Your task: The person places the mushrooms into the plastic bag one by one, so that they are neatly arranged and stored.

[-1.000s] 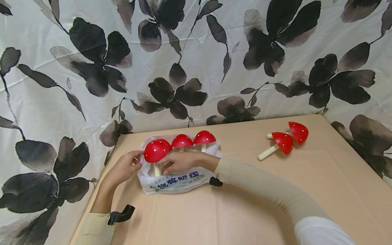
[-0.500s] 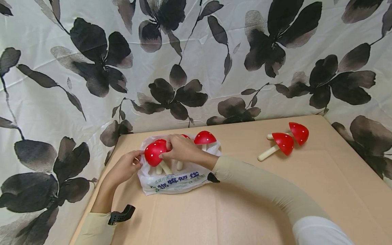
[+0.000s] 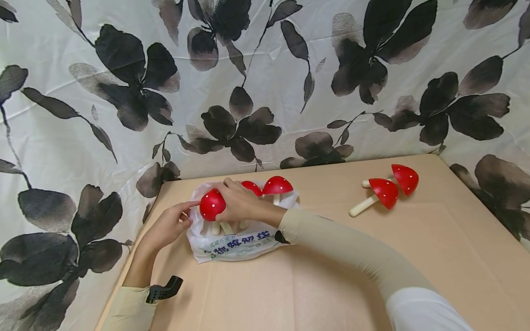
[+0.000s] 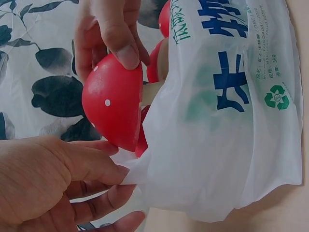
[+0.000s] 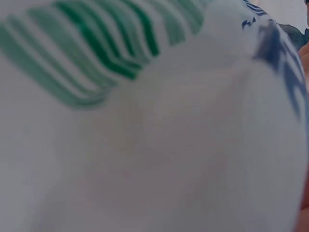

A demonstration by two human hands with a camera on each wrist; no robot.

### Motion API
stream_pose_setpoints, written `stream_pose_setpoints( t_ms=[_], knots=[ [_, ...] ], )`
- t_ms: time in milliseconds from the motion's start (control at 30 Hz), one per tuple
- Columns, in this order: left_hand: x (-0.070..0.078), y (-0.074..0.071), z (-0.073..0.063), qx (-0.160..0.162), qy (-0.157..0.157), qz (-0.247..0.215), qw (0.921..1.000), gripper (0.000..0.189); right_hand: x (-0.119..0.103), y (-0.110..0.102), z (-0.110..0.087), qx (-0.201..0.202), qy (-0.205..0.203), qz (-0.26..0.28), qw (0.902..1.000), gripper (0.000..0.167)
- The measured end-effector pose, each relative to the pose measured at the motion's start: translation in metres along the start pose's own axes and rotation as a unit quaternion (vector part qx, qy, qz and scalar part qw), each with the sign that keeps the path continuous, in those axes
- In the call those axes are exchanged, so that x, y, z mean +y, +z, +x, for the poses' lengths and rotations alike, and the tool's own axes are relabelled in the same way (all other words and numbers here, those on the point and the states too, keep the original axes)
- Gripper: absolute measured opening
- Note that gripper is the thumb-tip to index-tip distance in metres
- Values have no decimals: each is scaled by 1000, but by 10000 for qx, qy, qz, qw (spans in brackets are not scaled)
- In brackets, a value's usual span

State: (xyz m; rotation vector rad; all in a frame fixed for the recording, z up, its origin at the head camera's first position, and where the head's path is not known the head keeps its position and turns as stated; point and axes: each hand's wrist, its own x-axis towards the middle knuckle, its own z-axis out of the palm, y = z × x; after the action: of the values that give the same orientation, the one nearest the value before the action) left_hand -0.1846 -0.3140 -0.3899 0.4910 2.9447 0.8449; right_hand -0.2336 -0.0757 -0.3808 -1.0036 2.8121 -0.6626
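A white plastic bag (image 3: pixel 232 253) with blue lettering lies at the left of the table, and several red toy mushrooms with white dots poke out of its mouth. My right hand (image 3: pixel 240 202) reaches over the bag and grips the cap of the leftmost mushroom (image 3: pixel 212 205). In the left wrist view, its thumb and fingers lie around that red cap (image 4: pixel 113 104), and the stem points into the bag. My left hand (image 4: pixel 63 179) pinches the edge of the bag's mouth between thumb and finger. The bag's side (image 5: pixel 169 154) fills most of the right wrist view.
Two more toy mushrooms lie on the right: one nearer (image 3: pixel 383 193), one behind it (image 3: pixel 406 179). Another mushroom (image 3: pixel 277 185) stands at the bag's right end. The brown table (image 3: pixel 331 285) meets a floral curtain (image 3: pixel 232 128) at the back.
My right hand has risen from beside the left mushroom's stem to its cap, and that cap has shifted slightly right. My left hand stays at the bag's edge.
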Motion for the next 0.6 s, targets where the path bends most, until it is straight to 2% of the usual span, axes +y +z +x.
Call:
stream_pose_setpoints(
  t_ms=[133,233,467,600],
  knots=[
    [0,1,1,-5,34,-58,10000,51,4,-1,1,0,55,155,9999,86],
    [0,2,2,-39,-84,-63,9999,51,6,-3,0,15,180,469,9987,82],
    [0,2,3,-103,-294,-7,9995,49,7,0,-1,94,463,1119,9926,76],
    [0,4,3,-146,-309,-88,9994,48,6,3,-3,48,430,1453,9884,78]
  ],
)
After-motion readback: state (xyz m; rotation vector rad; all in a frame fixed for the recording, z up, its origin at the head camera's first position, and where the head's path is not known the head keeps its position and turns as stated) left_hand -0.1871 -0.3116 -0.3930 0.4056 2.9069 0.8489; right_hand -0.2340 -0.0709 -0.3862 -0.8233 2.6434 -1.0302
